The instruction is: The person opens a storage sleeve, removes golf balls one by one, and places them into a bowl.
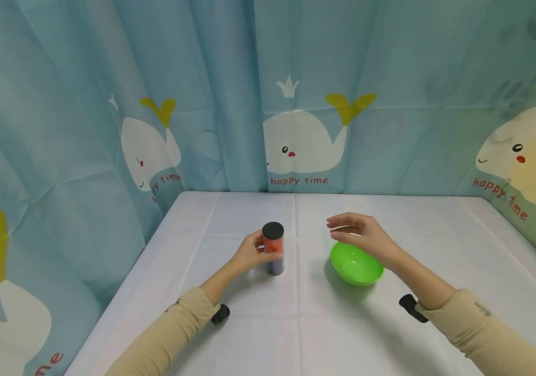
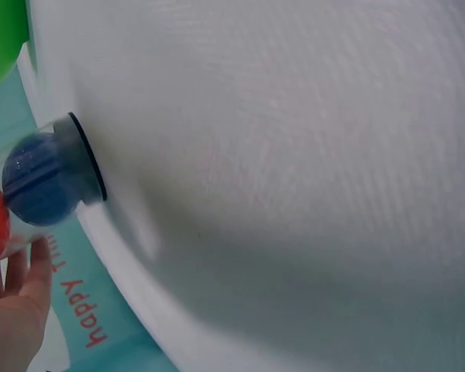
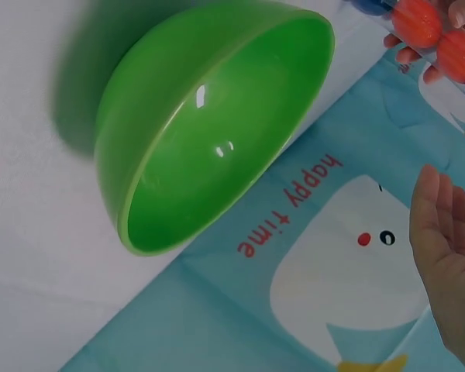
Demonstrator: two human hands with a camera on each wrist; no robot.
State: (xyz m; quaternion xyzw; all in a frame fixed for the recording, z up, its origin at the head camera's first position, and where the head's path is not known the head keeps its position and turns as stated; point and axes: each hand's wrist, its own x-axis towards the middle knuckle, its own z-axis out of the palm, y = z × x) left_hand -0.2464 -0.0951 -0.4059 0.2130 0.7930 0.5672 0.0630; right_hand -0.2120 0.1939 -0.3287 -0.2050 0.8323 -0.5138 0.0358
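Observation:
A clear tube (image 1: 274, 250) with a black cap stands upright on the white table (image 1: 249, 334), holding orange balls above a blue one. My left hand (image 1: 254, 250) grips its side; in the left wrist view the blue ball (image 2: 39, 180) shows at the tube's base beside my fingers (image 2: 19, 302). An empty green bowl (image 1: 356, 265) sits to the right of the tube, seen large in the right wrist view (image 3: 209, 124). My right hand (image 1: 362, 235) hovers just above the bowl's far rim, fingers straight, holding nothing.
Blue curtains with white whales (image 1: 301, 141) close in the table at the back and both sides. Black wrist-camera mounts (image 1: 221, 314) show under both sleeves. Bare white tablecloth lies in front of the tube and bowl.

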